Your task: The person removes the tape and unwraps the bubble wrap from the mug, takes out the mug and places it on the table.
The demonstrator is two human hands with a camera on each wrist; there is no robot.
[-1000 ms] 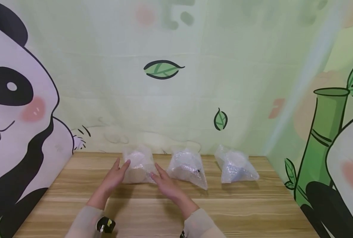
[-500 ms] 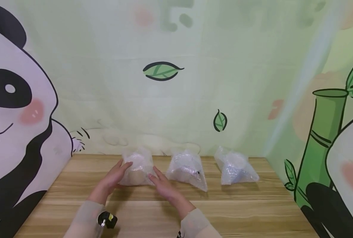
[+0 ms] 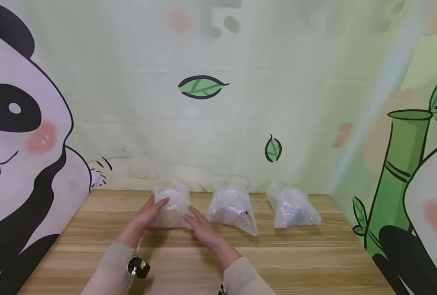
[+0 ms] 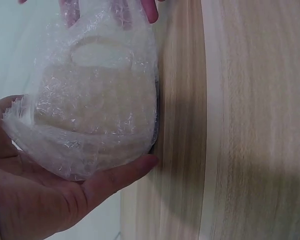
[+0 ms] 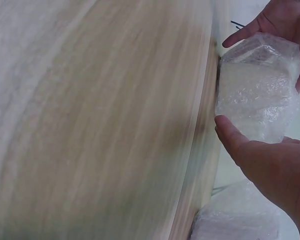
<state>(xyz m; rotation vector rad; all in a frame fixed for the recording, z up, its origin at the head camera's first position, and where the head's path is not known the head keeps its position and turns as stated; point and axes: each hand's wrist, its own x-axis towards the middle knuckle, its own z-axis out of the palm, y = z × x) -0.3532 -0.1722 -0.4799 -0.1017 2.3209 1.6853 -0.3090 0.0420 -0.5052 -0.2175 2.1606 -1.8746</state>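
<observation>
A bubble-wrapped package (image 3: pixel 173 209) is on the table at the left end of a row of three. Something beige shows through its clear wrap. My left hand (image 3: pixel 148 214) holds its left side, with the thumb along the front and the fingers behind. On the opposite side, my right hand (image 3: pixel 205 231) has its thumb at the lower front edge and its fingers partly hidden behind the wrap. The left wrist view shows the package (image 4: pixel 95 95) close up between both hands. From the right wrist, the same package (image 5: pixel 257 87) appears near the table's back edge.
A second bubble-wrapped package (image 3: pixel 231 207) lies just right of my right hand, and a third package (image 3: pixel 292 207) farther right. All are on a wood-grain table (image 3: pixel 295 262). Behind them hangs a cloth backdrop (image 3: pixel 130 102) printed with pandas, leaves and bamboo.
My left hand has moved right and closed in on the package's left side. My right hand stays nearly where it was. The package has shifted only slightly; the other two packages have not moved.
</observation>
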